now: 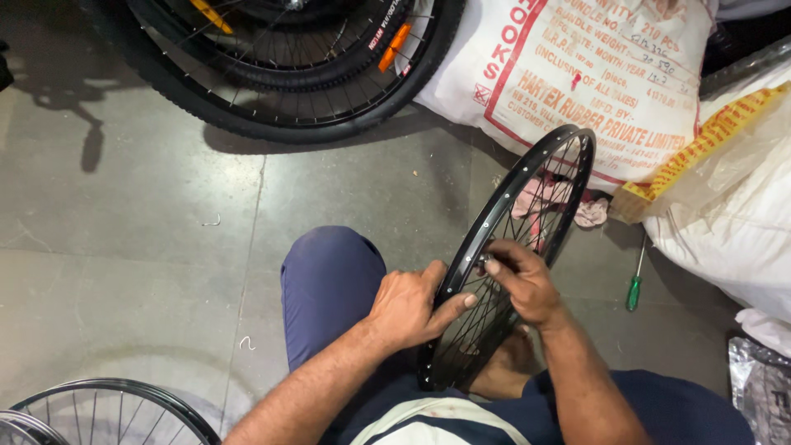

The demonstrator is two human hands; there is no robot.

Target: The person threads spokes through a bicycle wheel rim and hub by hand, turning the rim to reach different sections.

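A person sits on a grey stone-tile floor (148, 206), a black spoked rim (511, 247) upright beside the knee. The left hand (408, 309) is wrapped around its edge; the right hand (523, 280) pinches something small at the spokes. Tyred wheels (297, 66), white sacks (593, 66) and a green screwdriver (634, 284) lie around.

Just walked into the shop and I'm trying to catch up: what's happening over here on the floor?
A person sits on the floor with a bare black bicycle rim standing upright between their legs. Their left hand grips the rim's edge while the right hand reaches in among the spokes, pinching something small that I cannot make out. A green-handled screwdriver lies on the floor to the right, untouched. Tyred wheels lean at the top, beside a large white sack.
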